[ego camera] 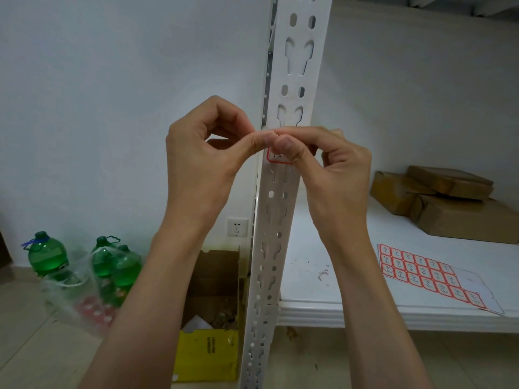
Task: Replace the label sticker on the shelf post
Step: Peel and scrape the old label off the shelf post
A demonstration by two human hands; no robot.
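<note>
Head view: both hands at the shelf post (276, 220), left hand (202, 153) and right hand (331, 167) pinching the red-bordered label sticker (273, 159) on it, sticker sheet (427, 276) at 4 o'clock on the shelf (351, 248); can't tell whether it's peeling or applying, so replacement looks mid-way.

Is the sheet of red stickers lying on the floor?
No, the sheet of red stickers lies on the white shelf, to the right of the post.
</note>
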